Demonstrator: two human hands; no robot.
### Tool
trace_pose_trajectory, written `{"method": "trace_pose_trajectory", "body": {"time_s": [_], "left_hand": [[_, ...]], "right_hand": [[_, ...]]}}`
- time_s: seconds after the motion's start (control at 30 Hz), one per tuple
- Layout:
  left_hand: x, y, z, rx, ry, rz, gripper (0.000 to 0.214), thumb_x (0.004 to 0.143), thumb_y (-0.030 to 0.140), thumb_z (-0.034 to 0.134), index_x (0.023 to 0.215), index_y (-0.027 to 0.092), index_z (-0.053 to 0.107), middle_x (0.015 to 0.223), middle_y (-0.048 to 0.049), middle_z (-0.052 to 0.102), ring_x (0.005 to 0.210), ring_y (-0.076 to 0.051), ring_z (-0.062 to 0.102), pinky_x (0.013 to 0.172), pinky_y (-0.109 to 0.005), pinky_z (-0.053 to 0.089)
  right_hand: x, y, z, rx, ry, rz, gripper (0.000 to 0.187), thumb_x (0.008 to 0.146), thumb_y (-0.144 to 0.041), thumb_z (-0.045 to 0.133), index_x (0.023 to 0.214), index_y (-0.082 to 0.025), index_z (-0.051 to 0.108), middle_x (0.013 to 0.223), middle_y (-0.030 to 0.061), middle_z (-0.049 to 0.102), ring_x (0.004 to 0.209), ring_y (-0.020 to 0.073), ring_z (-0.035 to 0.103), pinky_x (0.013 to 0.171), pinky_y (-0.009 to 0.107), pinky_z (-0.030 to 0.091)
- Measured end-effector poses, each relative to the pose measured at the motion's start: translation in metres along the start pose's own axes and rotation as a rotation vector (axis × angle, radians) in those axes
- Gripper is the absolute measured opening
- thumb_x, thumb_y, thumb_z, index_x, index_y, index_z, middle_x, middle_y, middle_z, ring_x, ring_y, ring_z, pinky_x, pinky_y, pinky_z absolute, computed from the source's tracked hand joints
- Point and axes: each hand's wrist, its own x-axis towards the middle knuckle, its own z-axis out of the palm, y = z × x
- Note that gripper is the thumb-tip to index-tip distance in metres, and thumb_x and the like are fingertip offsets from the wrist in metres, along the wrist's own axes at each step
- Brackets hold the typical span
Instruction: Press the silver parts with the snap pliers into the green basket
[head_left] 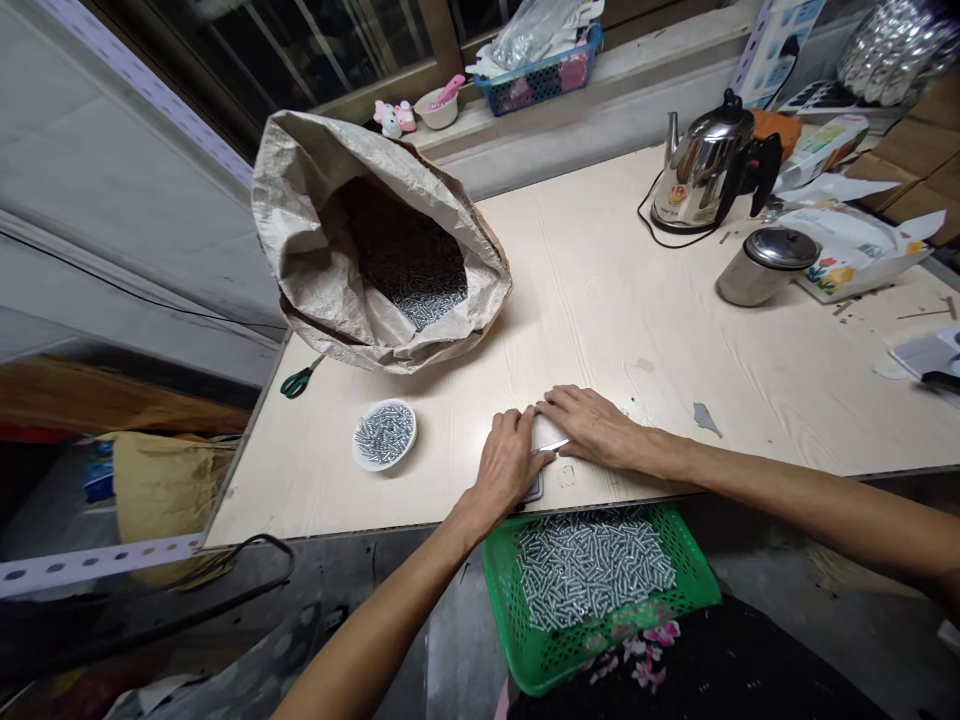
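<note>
Near the table's front edge, my left hand and my right hand face each other with fingertips almost meeting. Both have their fingers pinched on a thin whitish piece, mostly covered, whose kind I cannot make out. Under my left wrist pokes out a flat grey object with a rounded corner. A white bowl of small silver screws stands to the left. Below the table edge, a green plastic basket holds a thick layer of similar screws.
A large open woven sack with screws inside stands at the back left, green-handled scissors beside it. At the back right are a steel kettle, a lidded metal canister and a flowered box. A grey scrap lies near my right forearm.
</note>
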Motion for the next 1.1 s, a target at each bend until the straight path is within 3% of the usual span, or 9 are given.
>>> {"method": "trace_pose_trajectory", "body": {"time_s": [0.07,0.17,0.23,0.33,0.57,0.73,0.87,0.97,1.1], "left_hand": [[-0.009,-0.010,-0.009,-0.108,0.134,-0.050,0.052,0.083,0.030,0.062,0.128,0.013,0.044,0.118,-0.0144,0.053,0.108,-0.026,0.050,0.089,-0.040,0.045],[-0.030,-0.025,-0.026,-0.236,0.295,-0.222,0.029,0.089,0.031,0.052,0.113,0.016,0.056,0.105,-0.0098,0.059,0.097,-0.021,0.056,0.083,-0.035,0.047],[-0.046,-0.031,-0.033,-0.270,0.318,-0.346,0.021,0.090,0.031,0.048,0.095,0.016,0.062,0.092,-0.0066,0.061,0.083,-0.018,0.058,0.073,-0.031,0.046],[-0.066,-0.032,-0.029,-0.272,0.228,-0.433,0.023,0.088,0.032,0.050,0.076,0.017,0.061,0.077,-0.0036,0.059,0.071,-0.017,0.056,0.064,-0.029,0.043],[-0.072,-0.024,0.003,-0.149,0.073,-0.324,0.008,0.084,0.020,0.056,0.081,0.018,0.063,0.084,-0.0045,0.061,0.082,-0.019,0.057,0.071,-0.029,0.045],[-0.088,-0.001,-0.011,-0.147,0.070,-0.332,0.014,0.087,0.014,0.051,0.081,0.017,0.063,0.083,-0.0052,0.061,0.082,-0.019,0.057,0.072,-0.030,0.046],[-0.105,0.018,-0.030,-0.286,0.076,-0.206,0.013,0.087,0.022,0.057,0.097,0.021,0.065,0.091,-0.0053,0.064,0.083,-0.018,0.059,0.070,-0.029,0.048],[-0.098,-0.012,-0.045,-0.165,0.243,-0.284,0.018,0.089,0.025,0.053,0.101,0.019,0.065,0.093,-0.0070,0.064,0.084,-0.019,0.060,0.073,-0.031,0.050],[-0.072,-0.093,-0.060,0.121,0.378,-0.488,0.019,0.090,0.022,0.048,0.089,0.017,0.067,0.087,-0.0075,0.063,0.089,-0.022,0.058,0.079,-0.034,0.048]], "right_hand": [[-0.005,-0.006,0.002,0.004,0.039,-0.054,0.050,0.077,-0.027,0.073,0.120,-0.015,0.050,0.123,0.0131,0.050,0.111,0.0275,0.042,0.087,0.041,0.038],[-0.011,-0.013,0.013,0.015,0.009,-0.086,0.028,0.083,-0.023,0.066,0.108,-0.018,0.055,0.107,0.0084,0.056,0.100,0.0255,0.045,0.081,0.038,0.037],[-0.014,-0.015,0.022,0.033,0.001,-0.061,0.009,0.089,-0.018,0.055,0.098,-0.017,0.057,0.095,0.0065,0.056,0.089,0.0224,0.045,0.074,0.034,0.036],[-0.014,-0.015,0.030,0.092,0.013,-0.042,0.011,0.093,-0.012,0.045,0.091,-0.017,0.055,0.092,0.0065,0.054,0.084,0.0202,0.042,0.072,0.032,0.033],[-0.015,-0.012,0.035,0.163,0.047,-0.048,0.016,0.095,-0.014,0.039,0.094,-0.018,0.054,0.092,0.0064,0.053,0.085,0.0202,0.040,0.072,0.032,0.032],[-0.019,-0.012,0.038,0.242,0.101,-0.031,0.019,0.096,-0.014,0.036,0.095,-0.019,0.055,0.090,0.0062,0.053,0.083,0.0206,0.042,0.073,0.033,0.035],[-0.020,-0.012,0.040,0.274,0.120,-0.041,0.020,0.096,-0.015,0.036,0.094,-0.020,0.056,0.090,0.0063,0.054,0.084,0.0208,0.045,0.072,0.034,0.037],[-0.019,-0.011,0.044,0.246,0.162,-0.056,0.021,0.094,-0.014,0.037,0.093,-0.020,0.057,0.088,0.0062,0.056,0.081,0.0205,0.047,0.069,0.034,0.038],[-0.020,-0.011,0.050,0.231,0.172,-0.047,0.022,0.094,-0.014,0.037,0.093,-0.021,0.058,0.088,0.0063,0.056,0.079,0.0203,0.049,0.068,0.034,0.040]]}}
